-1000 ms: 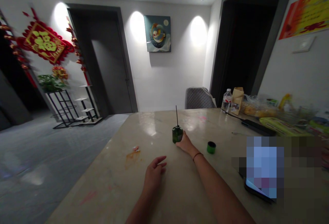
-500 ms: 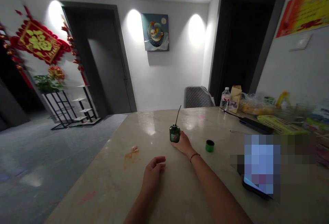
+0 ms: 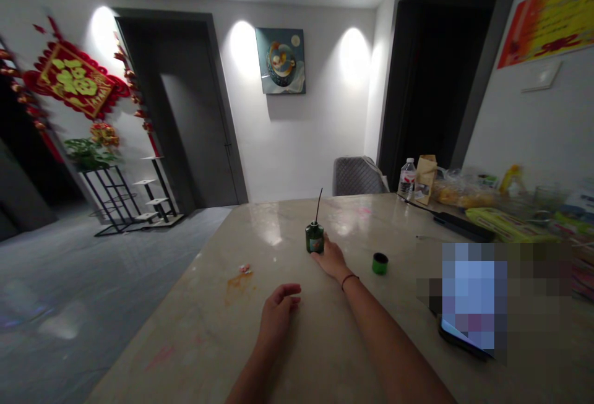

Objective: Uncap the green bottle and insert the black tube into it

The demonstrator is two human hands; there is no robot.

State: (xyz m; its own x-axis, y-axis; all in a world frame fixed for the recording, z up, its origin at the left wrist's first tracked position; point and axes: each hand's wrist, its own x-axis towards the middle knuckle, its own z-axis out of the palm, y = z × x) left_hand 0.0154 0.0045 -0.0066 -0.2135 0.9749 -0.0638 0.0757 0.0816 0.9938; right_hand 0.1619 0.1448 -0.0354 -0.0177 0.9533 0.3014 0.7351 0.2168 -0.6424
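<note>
A small dark green bottle (image 3: 314, 238) with a pale label stands near the middle of the tabletop (image 3: 320, 336). One thin dark stick (image 3: 318, 207) pokes up out of its neck, leaning slightly right. My right hand (image 3: 330, 260), a dark cord at its wrist, grips the bottle low on its right side; its fingers are partly hidden. Nearer to me, my left hand (image 3: 279, 308) rests by the table surface with bent fingers apart and nothing in them. To the right of my right hand sits a green cap (image 3: 379, 263), its dark hollow side facing up.
A phone (image 3: 466, 336) with a blurred-out screen lies at the right. Along the right wall stand a water bottle (image 3: 407, 178), a paper bag (image 3: 426, 178), a black power strip (image 3: 464, 227) and a green-yellow packet (image 3: 510, 224). A crumpled scrap (image 3: 245, 269) lies left.
My right hand and the bottle have shifted slightly away from me and to the left. The stick's tip has moved left too. My left hand stays about where it was.
</note>
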